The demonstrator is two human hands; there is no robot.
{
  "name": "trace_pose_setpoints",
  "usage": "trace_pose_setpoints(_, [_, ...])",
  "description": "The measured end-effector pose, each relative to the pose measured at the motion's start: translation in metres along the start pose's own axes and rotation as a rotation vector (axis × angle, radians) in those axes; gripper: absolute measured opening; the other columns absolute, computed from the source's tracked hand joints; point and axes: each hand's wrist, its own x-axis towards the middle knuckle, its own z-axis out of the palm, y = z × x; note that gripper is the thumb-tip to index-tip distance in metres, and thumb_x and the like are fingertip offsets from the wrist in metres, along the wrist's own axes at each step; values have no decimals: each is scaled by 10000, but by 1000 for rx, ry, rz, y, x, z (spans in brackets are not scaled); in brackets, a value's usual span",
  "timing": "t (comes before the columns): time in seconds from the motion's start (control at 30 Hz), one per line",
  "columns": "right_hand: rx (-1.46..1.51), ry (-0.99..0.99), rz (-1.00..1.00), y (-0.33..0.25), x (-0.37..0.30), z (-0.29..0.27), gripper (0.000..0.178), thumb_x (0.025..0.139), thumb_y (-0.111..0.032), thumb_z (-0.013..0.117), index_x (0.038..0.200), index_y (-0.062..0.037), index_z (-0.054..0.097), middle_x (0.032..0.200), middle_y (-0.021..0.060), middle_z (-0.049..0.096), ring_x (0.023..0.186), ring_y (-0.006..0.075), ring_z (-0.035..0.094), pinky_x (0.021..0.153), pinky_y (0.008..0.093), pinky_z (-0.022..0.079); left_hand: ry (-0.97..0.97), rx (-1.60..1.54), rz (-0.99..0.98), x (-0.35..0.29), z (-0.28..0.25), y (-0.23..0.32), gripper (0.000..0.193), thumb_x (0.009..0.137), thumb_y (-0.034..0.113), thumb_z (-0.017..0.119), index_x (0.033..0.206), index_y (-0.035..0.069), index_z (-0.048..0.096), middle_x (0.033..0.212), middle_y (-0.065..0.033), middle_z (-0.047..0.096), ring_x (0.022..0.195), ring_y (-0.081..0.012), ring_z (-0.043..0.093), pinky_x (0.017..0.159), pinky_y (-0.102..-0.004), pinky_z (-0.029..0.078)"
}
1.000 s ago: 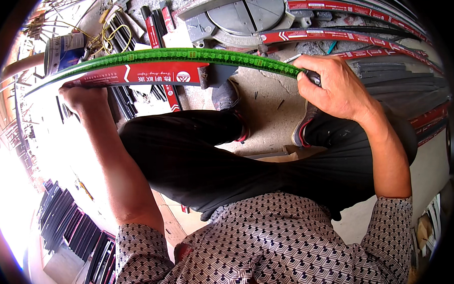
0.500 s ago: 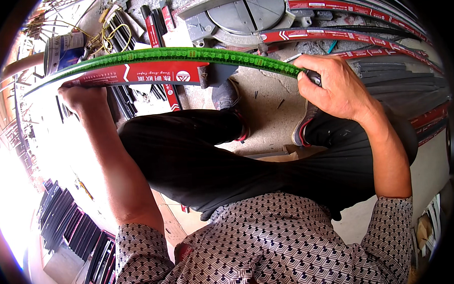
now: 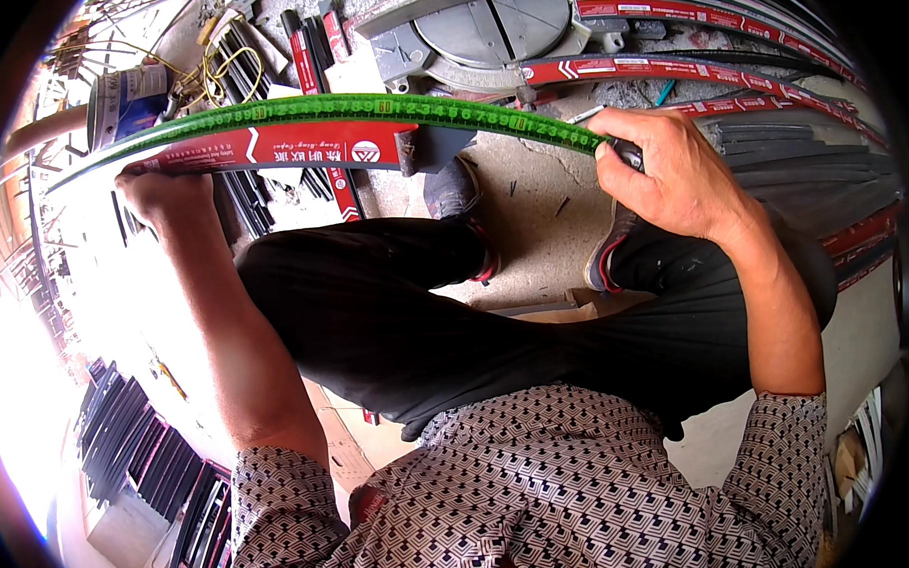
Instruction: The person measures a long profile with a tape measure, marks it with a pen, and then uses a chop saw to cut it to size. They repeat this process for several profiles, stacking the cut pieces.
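Note:
A green tape measure blade (image 3: 368,109) stretches across the view in front of me, from the far left to my right hand (image 3: 666,171). That hand is closed round the dark tape measure case (image 3: 627,155), which shows only in part. Just below the blade lies a strip with red protective film (image 3: 305,147), its film curled up near the right end and a dark surface bare beyond the curl. My left hand (image 3: 169,201) is closed on the lower edge of this strip near its left part; the fingertips are hidden beneath it.
A grey miter saw base (image 3: 496,27) stands on the floor ahead. Long red-and-black strips (image 3: 687,73) lie to its right. A blue-and-white bucket (image 3: 128,103) sits at the far left beside a yellow cord (image 3: 235,71). Stacked dark strips (image 3: 129,436) lie at lower left.

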Motion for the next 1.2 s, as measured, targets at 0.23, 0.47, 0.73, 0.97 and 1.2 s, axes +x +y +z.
trace_pose_setpoints(0.23, [-4, -12, 17, -1, 0, -1, 153, 891, -138, 622, 932, 1, 671, 700, 233, 601, 612, 403, 614, 606, 449, 485, -33, 10, 18, 2, -4, -1, 524, 1055, 351, 324, 1349, 0, 581, 1307, -254, 629, 1221, -435, 625, 1052, -698, 509])
trace_pose_setpoints(0.47, [4, -4, 8, -1, 0, 0, 153, 893, -137, 620, 929, 3, 669, 705, 233, 601, 617, 405, 613, 608, 450, 485, 3, -45, -27, -2, 0, 1, 488, 1069, 374, 364, 1213, 14, 661, 1157, -196, 695, 1033, -371, 681, 950, -565, 585])
trace_pose_setpoints(0.73, [7, 1, -2, -1, 0, 0, 153, 895, -137, 619, 929, 4, 667, 707, 234, 602, 622, 411, 614, 610, 452, 487, -15, 2, 18, 6, -5, -2, 518, 1057, 364, 337, 1325, 0, 590, 1301, -255, 629, 1211, -440, 629, 1055, -711, 505])
trace_pose_setpoints(0.97, [2, 0, 12, -1, 0, 0, 155, 893, -135, 621, 937, 4, 673, 695, 235, 599, 612, 406, 615, 606, 450, 486, 7, -15, 0, 6, -5, -2, 514, 1047, 343, 332, 1319, -7, 594, 1308, -258, 627, 1213, -446, 627, 1054, -719, 503])
trace_pose_setpoints(1.2, [1, 6, -3, 0, 0, 0, 159, 893, -135, 619, 942, 5, 677, 688, 235, 596, 598, 395, 613, 602, 445, 485, 11, -10, 9, -2, 1, 0, 517, 1044, 339, 330, 1323, -11, 590, 1317, -259, 621, 1230, -447, 614, 1068, -719, 489])
